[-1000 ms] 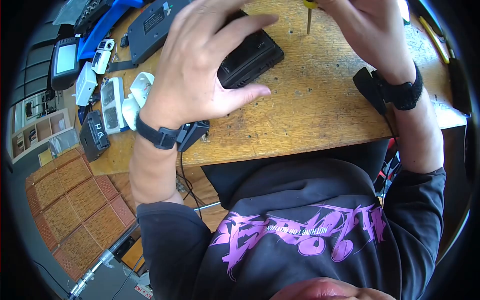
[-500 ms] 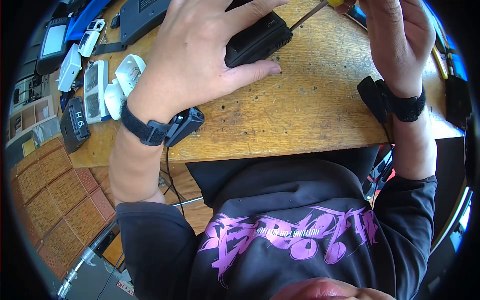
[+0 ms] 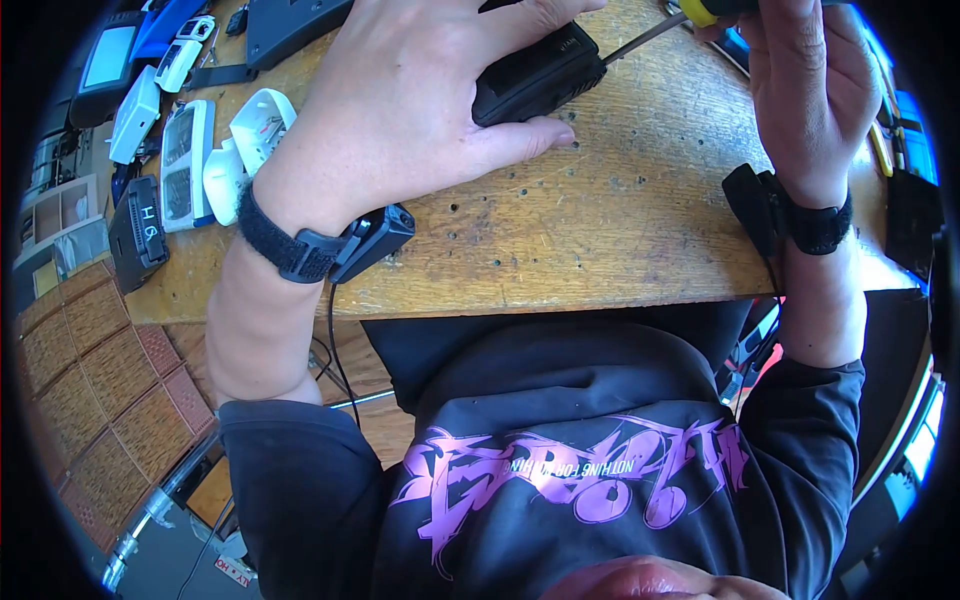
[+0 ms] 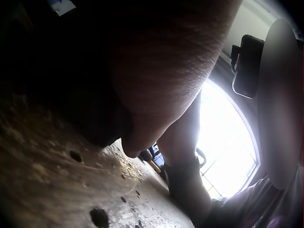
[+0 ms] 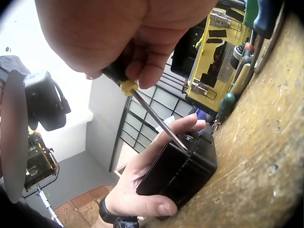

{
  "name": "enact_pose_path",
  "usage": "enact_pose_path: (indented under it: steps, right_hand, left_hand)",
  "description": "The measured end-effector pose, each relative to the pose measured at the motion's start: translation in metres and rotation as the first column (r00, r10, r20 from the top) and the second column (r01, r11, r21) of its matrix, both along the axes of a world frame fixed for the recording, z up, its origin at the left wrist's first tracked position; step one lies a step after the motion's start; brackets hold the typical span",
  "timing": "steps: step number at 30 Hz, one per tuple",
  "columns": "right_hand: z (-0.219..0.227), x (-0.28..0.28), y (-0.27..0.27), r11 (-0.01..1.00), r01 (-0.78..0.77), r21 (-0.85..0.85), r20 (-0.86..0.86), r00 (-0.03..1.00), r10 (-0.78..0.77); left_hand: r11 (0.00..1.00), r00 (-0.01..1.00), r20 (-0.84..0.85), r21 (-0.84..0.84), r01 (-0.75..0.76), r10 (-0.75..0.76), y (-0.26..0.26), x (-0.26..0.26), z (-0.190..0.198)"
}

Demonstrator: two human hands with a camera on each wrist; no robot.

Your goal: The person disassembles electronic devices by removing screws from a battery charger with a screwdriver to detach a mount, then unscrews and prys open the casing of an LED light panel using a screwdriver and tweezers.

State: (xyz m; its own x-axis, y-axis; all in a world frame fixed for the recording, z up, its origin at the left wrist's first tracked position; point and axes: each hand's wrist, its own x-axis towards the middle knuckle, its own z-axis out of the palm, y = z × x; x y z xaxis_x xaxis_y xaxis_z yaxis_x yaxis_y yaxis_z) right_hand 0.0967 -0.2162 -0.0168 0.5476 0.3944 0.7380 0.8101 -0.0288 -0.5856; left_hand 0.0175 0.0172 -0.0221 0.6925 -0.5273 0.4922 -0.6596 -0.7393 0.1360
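Observation:
On the wooden workbench, a black plastic box (image 3: 540,75) lies under my left hand (image 3: 400,110), which grips it with the thumb along the near side and the fingers over the far side. My right hand (image 3: 820,100) holds a screwdriver (image 3: 645,42) with a green and yellow handle. In the right wrist view, the screwdriver's shaft (image 5: 156,116) slopes down to the box (image 5: 175,175), its tip right at a seam near the box's end edge. The left hand's thumb (image 5: 156,206) presses along the box there. The left wrist view is mostly dark palm (image 4: 161,90).
Left of my left arm are white plastic housings (image 3: 225,185), a white-framed part (image 3: 187,165) and a black block marked in white (image 3: 140,235). A large dark grey device (image 3: 290,35) lies behind them. A yellow case (image 5: 204,90) and several handled tools (image 5: 228,104) line the bench's far side.
The screwdriver has swung from hanging upright, away from the box, to slanting with its tip at the box's end. My right hand has shifted right; my left hand has settled onto the box.

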Motion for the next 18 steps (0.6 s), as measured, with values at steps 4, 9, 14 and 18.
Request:
enact_pose_path:
  steps: [4, 9, 14, 18]
  right_hand:
    - [-0.012, 0.008, -0.002, 0.999, -0.007, 0.045, 0.043, 0.999, 0.005]
    - [-0.011, 0.026, -0.011, 0.98, -0.201, -0.012, 0.067, 0.977, 0.201]
    - [-0.008, 0.018, -0.009, 0.986, -0.163, -0.028, 0.207, 0.964, 0.165]
    - [-0.014, 0.012, -0.005, 0.992, -0.125, 0.02, 0.203, 0.972, 0.119]
  left_hand:
    - [0.994, 1.0, 0.019, 0.106, -0.007, 0.005, -0.003, -0.002, 0.007]
    - [0.998, 1.0, -0.009, 0.067, -0.008, 0.009, -0.003, -0.002, 0.004]
    - [0.995, 1.0, 0.019, 0.103, -0.009, 0.007, -0.004, -0.004, 0.006]
    - [0.997, 0.999, 0.037, 0.083, 0.002, -0.005, -0.004, -0.003, 0.004]
